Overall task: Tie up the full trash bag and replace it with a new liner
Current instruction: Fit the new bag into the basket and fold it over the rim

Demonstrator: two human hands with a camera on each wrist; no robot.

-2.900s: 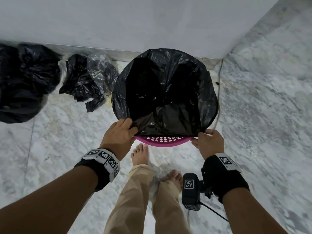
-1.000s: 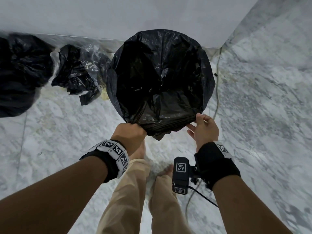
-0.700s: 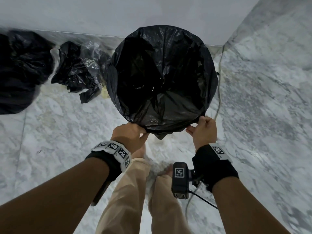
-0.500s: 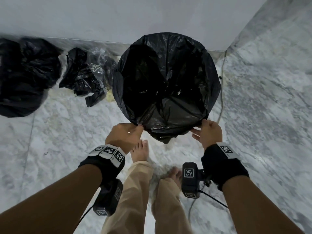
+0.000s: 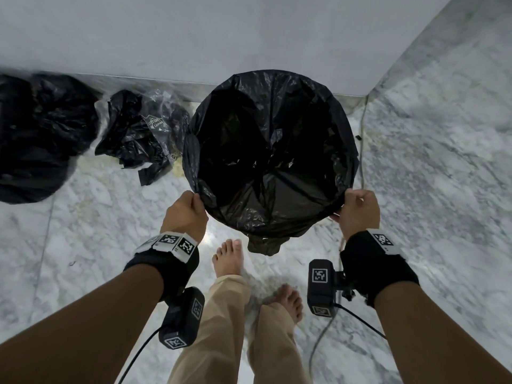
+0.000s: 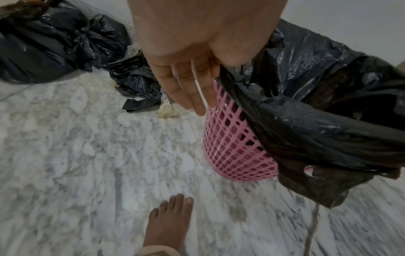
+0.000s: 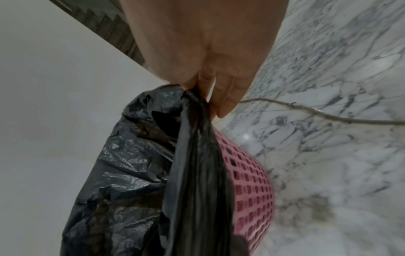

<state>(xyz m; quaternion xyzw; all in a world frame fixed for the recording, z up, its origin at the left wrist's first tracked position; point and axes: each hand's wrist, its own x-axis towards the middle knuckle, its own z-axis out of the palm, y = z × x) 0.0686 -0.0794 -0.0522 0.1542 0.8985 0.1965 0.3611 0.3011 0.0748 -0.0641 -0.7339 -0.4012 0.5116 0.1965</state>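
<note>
In pink basket (image 6: 232, 147) | black liner (image 5: 271, 151), open | both hands' fingers (image 5: 198, 206) pinch its rim

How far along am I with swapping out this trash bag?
Done: a full tied black bag sits by the wall, and the new liner is inside the pink basket. In hand: your left hand and right hand grip its edge at the near rim. Left: settle the edge down around the rim.
</note>
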